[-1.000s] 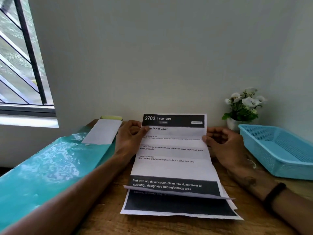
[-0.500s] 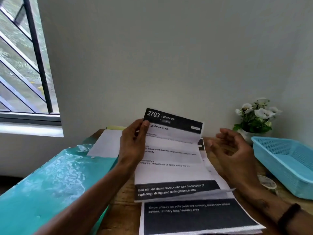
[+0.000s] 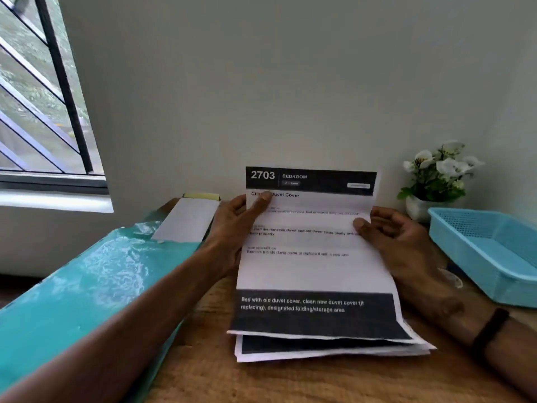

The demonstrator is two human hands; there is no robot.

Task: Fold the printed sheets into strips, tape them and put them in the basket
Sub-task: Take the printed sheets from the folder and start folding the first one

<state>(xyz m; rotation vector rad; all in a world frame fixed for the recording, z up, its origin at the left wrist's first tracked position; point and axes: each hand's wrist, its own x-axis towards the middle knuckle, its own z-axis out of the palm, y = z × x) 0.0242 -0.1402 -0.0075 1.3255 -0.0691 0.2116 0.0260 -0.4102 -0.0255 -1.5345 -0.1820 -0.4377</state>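
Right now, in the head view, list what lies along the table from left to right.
Teal plastic cover → left hand → printed sheet → right hand → flower pot → blue basket.

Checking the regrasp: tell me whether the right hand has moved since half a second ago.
Yes. The right hand closed leftward, away from the light blue plastic basket, and now pinches the printed white sheet.

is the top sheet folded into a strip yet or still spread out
Spread out. The top sheet shows header to bottom band, with only faint creases, held by both hands.
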